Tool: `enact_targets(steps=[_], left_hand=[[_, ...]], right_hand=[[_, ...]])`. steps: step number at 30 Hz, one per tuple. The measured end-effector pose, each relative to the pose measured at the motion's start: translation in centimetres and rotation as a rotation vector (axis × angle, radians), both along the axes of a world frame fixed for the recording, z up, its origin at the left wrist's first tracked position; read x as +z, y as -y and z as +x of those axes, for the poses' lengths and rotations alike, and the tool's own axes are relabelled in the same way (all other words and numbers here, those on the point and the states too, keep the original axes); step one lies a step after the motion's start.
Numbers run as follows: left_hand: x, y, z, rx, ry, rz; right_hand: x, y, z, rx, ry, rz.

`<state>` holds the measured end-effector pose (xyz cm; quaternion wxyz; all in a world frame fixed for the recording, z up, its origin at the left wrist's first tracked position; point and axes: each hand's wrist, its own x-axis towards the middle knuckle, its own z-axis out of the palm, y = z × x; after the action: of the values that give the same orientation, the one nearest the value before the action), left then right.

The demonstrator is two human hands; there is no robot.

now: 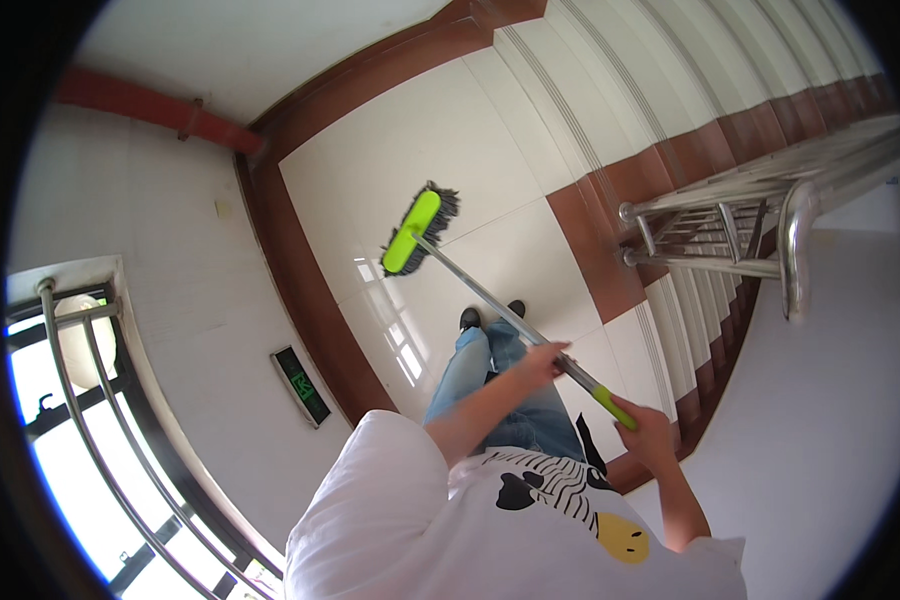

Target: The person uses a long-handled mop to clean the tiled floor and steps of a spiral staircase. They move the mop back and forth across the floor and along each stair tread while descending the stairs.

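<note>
A dust mop with a lime-green head plate and a grey yarn fringe lies with its head on the white tiled floor, ahead and to the left of my shoes. Its metal pole runs diagonally back towards my body. My left hand is closed around the lower part of the pole, in front of my jeans. Higher up, my right hand grips the green end sleeve of the handle, on the right side of my body.
Stair flights lead off at the upper right and right, with a stainless-steel railing between them. Brown tiles border the landing along the wall. On the left are a red pipe, a green wall sign and a barred window.
</note>
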<state>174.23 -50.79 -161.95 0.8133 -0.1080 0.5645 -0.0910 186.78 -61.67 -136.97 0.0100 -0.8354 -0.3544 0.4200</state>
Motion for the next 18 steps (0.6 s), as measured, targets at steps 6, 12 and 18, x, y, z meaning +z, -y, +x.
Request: enact_targets(steps=[6,12,18], left_hand=[[-5.5,-1.0,14.1,0.126,-0.221,0.125],[-12.6,2.8,33.1,0.057,-0.326,0.273],[-10.1,19.4,39.1,-0.072,-0.369,0.131]], right_hand=[[-10.4,3.6,14.6,-0.069,-0.080,0.313],[-17.0,8.5,34.8,-0.020,-0.052,0.334],[-11.6,31.2,43.0,-0.218,-0.096,0.171]])
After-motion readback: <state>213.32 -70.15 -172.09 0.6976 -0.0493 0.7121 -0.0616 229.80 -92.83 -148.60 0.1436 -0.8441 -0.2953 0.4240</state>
